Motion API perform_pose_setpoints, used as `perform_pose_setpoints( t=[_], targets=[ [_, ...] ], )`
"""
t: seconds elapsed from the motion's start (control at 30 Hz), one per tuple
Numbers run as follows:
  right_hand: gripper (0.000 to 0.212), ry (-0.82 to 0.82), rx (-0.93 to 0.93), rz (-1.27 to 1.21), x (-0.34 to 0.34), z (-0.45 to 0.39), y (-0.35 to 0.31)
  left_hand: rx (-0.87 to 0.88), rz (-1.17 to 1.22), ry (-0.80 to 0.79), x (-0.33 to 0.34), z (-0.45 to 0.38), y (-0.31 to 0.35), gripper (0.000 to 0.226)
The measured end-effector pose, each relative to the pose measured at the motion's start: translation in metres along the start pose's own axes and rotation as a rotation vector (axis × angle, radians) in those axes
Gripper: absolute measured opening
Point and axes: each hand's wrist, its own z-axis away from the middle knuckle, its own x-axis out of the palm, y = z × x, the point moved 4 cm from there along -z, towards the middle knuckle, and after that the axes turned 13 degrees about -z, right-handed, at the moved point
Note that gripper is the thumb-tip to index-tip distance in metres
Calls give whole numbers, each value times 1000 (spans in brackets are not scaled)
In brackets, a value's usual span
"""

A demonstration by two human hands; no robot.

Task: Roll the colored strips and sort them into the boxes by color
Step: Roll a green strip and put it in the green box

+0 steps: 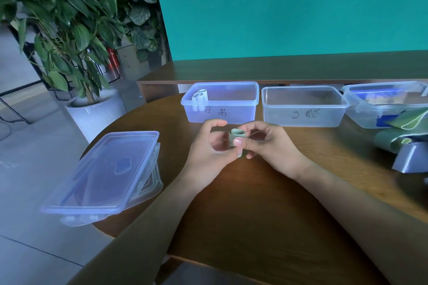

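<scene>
Both hands hold the green roll (236, 140) upright above the desk (254, 203): the left hand (209, 146) pinches it with thumb and fingers, and the right hand (266, 140) grips its far side. The empty middle box (303, 106) lies just beyond, ahead and slightly right, nearer the right hand.

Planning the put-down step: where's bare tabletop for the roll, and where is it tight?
Bare wood lies in front of the hands, down to the near table edge, and between the stacked lids and the left hand. It is crowded at the right, by the green strips and third box, and tight between hands and boxes.
</scene>
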Motion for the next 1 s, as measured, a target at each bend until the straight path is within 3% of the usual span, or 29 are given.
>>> perform_pose_setpoints(
  t=[0.37,0.7,1.0],
  targets=[
    [35,-44,175,-132,-3,5,-26,52,-14,-11,-9,8,15,27],
    [33,-123,216,-158,6,-56,-94,170,-31,65,-57,-43,59,25],
    [22,-27,132,23,-19,-110,-103,178,-112,64,-55,-109,57,21]
  ],
)
